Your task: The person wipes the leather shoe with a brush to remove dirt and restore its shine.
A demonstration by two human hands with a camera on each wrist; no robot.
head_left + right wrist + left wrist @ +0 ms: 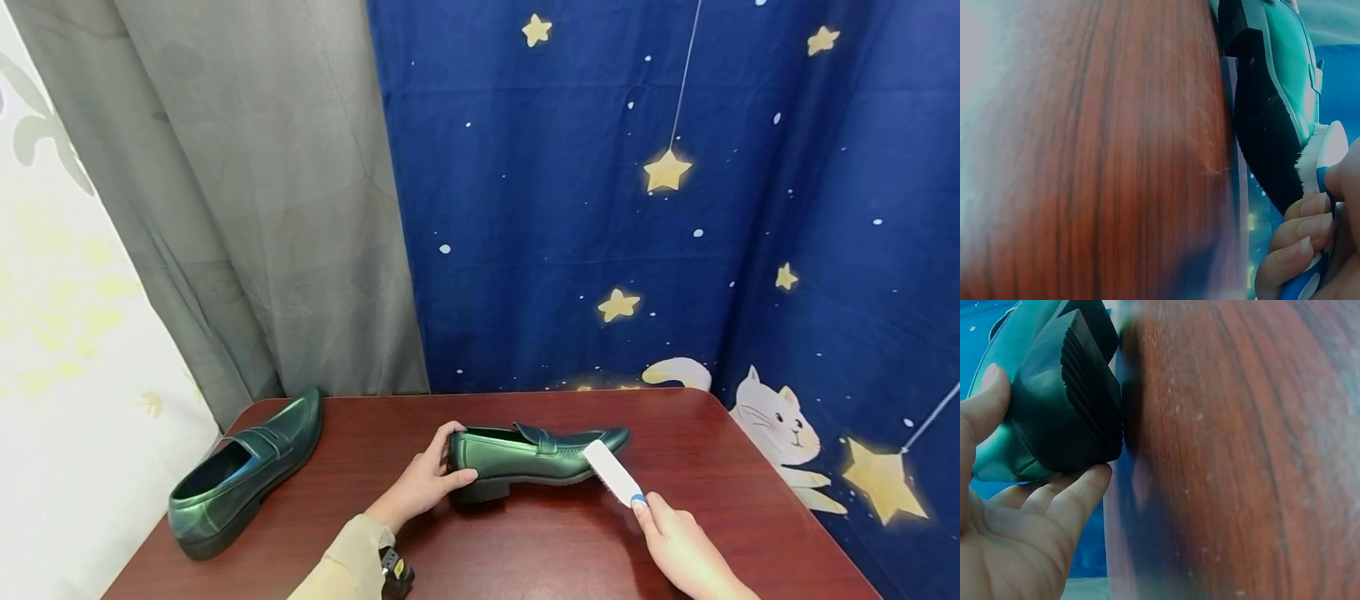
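A dark green loafer (502, 454) is held near the middle of the table, its toe pointing right. My left hand (426, 482) grips it around the heel, and in the left wrist view the thumb and fingers (1079, 497) lie on either side of the heel end. My right hand (678, 537) holds a scrub brush (611, 471) with a white head and a blue-and-white handle. In the right wrist view the brush's white bristles (1311, 156) meet the loafer's side near the toe. The palm hides part of the handle.
A second green loafer (243, 475) stands at the table's left side, toe toward the back. Behind the reddish-brown wooden table (540, 542) hang a grey curtain (270, 208) and a blue curtain (540, 208) with stars. A black device (396, 573) is strapped at the left wrist.
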